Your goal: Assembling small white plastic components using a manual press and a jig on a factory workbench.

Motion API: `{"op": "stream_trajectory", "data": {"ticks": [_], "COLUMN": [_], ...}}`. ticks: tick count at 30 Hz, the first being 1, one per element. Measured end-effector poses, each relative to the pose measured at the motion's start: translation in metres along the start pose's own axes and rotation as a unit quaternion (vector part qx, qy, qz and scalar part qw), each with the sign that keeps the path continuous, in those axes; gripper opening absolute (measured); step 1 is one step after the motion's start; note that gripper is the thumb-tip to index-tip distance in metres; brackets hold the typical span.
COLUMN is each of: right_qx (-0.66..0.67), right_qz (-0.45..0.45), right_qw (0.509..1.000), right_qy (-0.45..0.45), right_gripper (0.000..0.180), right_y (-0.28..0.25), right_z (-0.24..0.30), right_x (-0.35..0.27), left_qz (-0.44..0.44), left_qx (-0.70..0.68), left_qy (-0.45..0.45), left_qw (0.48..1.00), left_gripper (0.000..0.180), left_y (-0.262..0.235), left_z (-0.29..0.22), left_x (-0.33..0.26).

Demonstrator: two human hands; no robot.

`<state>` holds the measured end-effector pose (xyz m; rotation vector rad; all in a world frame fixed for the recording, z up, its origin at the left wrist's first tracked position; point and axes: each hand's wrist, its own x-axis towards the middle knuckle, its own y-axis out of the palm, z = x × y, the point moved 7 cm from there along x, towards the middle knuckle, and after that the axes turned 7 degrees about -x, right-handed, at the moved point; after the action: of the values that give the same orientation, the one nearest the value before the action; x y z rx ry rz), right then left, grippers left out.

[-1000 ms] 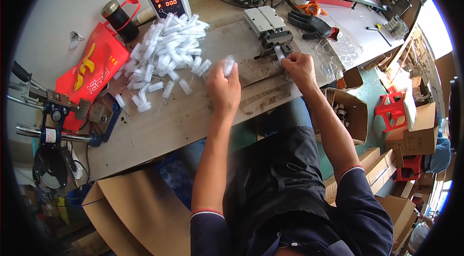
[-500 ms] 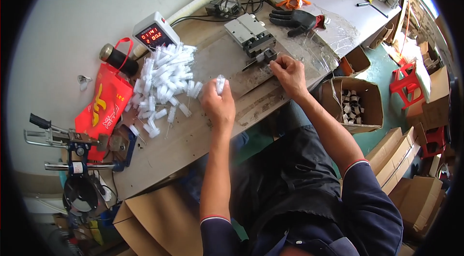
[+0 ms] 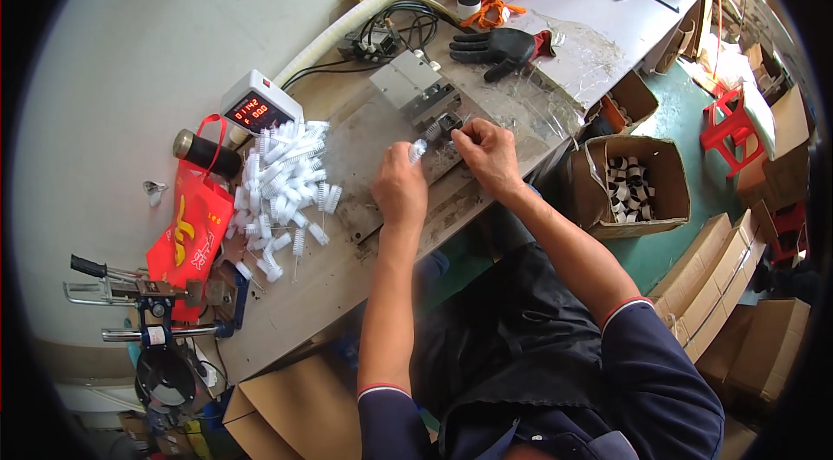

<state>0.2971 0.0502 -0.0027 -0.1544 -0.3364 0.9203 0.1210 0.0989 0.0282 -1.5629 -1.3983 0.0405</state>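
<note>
My left hand (image 3: 400,182) is closed around a small white bristle brush (image 3: 417,148), whose tip sticks out past the thumb. It is close beside the front of a grey metal clamping device (image 3: 408,82) on the bench. My right hand (image 3: 488,154) is closed in a pinch against a small black block (image 3: 449,122) at that device's front end. What its fingertips grip is hidden. A short coil-like piece, perhaps a spring or bristles, shows next to the block. Left of my left hand lies a heap of white brushes (image 3: 282,178) with thin wire stems.
A counter with red digits (image 3: 260,104), a black flask (image 3: 208,154) and a red bag (image 3: 186,221) stand behind the heap. A black-and-red glove (image 3: 499,50) lies past the device. A clamp stand (image 3: 156,334) is at the left; a carton of white-and-black pieces (image 3: 599,213) sits at the right.
My left hand has brought the brush toward the clamping device, nearer my right hand. My right hand stays at the black block. The counter's digits differ, and the whole view has shifted slightly.
</note>
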Motion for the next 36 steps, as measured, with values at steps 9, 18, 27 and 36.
{"op": "stream_trajectory", "data": {"ticks": [9,18,27,36], "right_qx": [0.048,0.19,0.201,0.21], "right_qz": [-0.006,0.119,0.183,0.128], "right_qw": [0.998,0.974,0.962,0.969], "right_qy": [-0.042,-0.035,0.037,0.006], "right_gripper": [0.018,0.027,0.026,0.021], "right_y": [-0.011,-0.007,0.001,0.004], "right_z": [0.006,0.009,0.0,-0.01], "right_x": [-0.004,-0.008,-0.007,-0.004], "left_qz": [-0.017,0.07,0.073,0.087], "left_qx": [-0.102,-0.353,-0.271,-0.096], "left_qy": [-0.021,-0.257,-0.176,-0.041], "left_qw": [0.994,0.897,0.943,0.991], "left_gripper": [0.02,0.018,0.018,0.018], "left_y": [-0.033,-0.006,-0.012,-0.014], "left_z": [-0.012,0.02,-0.005,-0.027], "left_x": [-0.021,-0.041,-0.036,-0.032]}}
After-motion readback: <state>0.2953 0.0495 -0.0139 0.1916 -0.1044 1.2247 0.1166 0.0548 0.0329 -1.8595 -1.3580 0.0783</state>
